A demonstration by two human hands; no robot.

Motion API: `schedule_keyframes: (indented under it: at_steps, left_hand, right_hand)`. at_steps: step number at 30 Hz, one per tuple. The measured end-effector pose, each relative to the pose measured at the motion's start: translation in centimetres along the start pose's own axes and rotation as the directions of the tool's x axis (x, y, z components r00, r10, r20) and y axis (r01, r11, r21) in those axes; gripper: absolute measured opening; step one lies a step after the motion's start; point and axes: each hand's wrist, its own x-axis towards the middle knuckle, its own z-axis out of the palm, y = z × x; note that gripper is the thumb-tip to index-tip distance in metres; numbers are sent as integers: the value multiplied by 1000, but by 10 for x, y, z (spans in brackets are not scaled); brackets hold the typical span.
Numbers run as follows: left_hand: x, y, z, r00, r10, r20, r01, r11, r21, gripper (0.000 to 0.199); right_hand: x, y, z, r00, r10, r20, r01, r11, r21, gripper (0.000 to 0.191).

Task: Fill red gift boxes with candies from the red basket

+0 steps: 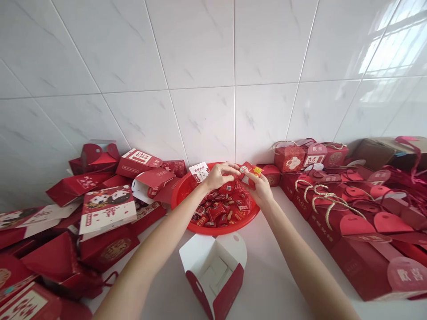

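Above a red plastic basket [213, 231], my right hand [262, 189] grips a small red packet [248, 173] with a picture and yellow lettering. My left hand [218, 175] reaches in from the other side with thumb and fingers apart, fingertips close to the packet's left edge; whether they touch it I cannot tell. Several red-wrapped sweets [216, 211] lie in the basket. A white printed card [199, 172] leans at its back left rim. In front of the basket stands a dark red gift box [230, 289], its flaps spread and its white inside showing.
On the left is a loose pile of red gift boxes [113, 249], some tilted, one with a panda print [108, 206]. Closed red boxes with rope handles [310, 222] stand in rows on the right. A brown cardboard box [376, 153] is at the far right. White tiled wall [207, 115] behind.
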Motion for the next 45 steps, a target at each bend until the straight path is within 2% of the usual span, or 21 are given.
schedule_keyframes:
  at_steps: [2, 4, 6, 8, 9, 11, 13, 16, 19, 22, 28, 30, 34, 37, 39, 42, 45]
  left_hand:
    - [0, -4, -7, 991, -129, 25, 126, 989, 83, 27]
    - [-2, -12, -16, 960, -262, 97, 244, 955, 168, 25]
    - [-6, -21, -23, 897, -397, 194, 341, 901, 269, 18]
    - [-11, -30, -26, 810, -526, 259, 414, 826, 382, 15]
    - [-13, -34, -27, 773, -574, 269, 436, 790, 432, 16]
    - [-16, -40, -27, 734, -632, 250, 457, 731, 506, 21]
    - [-16, -43, -26, 729, -651, 211, 459, 694, 555, 24]
    - [-15, -44, -28, 744, -645, 175, 442, 671, 594, 27]
    - [-14, -42, -27, 756, -625, 193, 408, 681, 608, 33]
    - [-14, -40, -21, 749, -617, 241, 372, 693, 617, 38]
    - [-12, -36, -10, 710, -624, 326, 352, 716, 603, 12]
    - [-10, -30, -12, 729, -598, 331, 352, 744, 569, 10]
    - [-12, -7, -23, 836, -478, 270, 335, 834, 439, 24]
    - [-26, 16, -28, 915, -335, 223, 310, 940, 140, 37]
    - [-42, 32, -29, 956, -247, 159, 264, 960, -95, 43]
    - [-71, 54, -26, 973, -218, 76, 230, 944, -238, 46]
    - [-98, 72, -21, 969, -237, 73, 248, 929, -273, 44]
  right_hand:
    - [0, 0, 0, 1000, -15, -25, 15, 1000, -5, 29]
    - [1, 1, 0, 999, -20, -31, 20, 1000, 1, 28]
    - [0, 0, 0, 1000, -15, -7, 15, 1000, 4, 27]
    - [-1, -1, 1, 1000, -3, 6, 3, 1000, -9, 28]
    - [-1, -1, 1, 1000, 3, 6, -3, 1000, -18, 28]
    - [-2, -2, 2, 1000, 10, -3, -10, 1000, -26, 28]
    - [-3, -3, 3, 1000, 10, -13, -10, 1000, -24, 28]
    - [-4, -3, 3, 1000, 9, -25, -10, 1000, -23, 30]
    - [-4, -3, 3, 1000, 18, -19, -19, 999, -41, 32]
    - [-3, -3, 2, 1000, 24, -13, -24, 998, -57, 34]
    - [-2, -1, 0, 1000, 14, 16, -13, 998, -63, 38]
    - [-3, -1, 0, 1000, 9, 24, -8, 998, -61, 38]
    - [-5, -5, 2, 998, 38, 58, -35, 998, -49, 36]
    - [-9, -16, 6, 990, 86, 114, -78, 994, -74, 33]
    - [-14, -25, 9, 980, 103, 168, -84, 989, -119, 32]
    - [-28, -39, 17, 950, 128, 285, -73, 978, -196, 33]
    - [-46, -49, 26, 902, 171, 396, -59, 958, -280, 32]
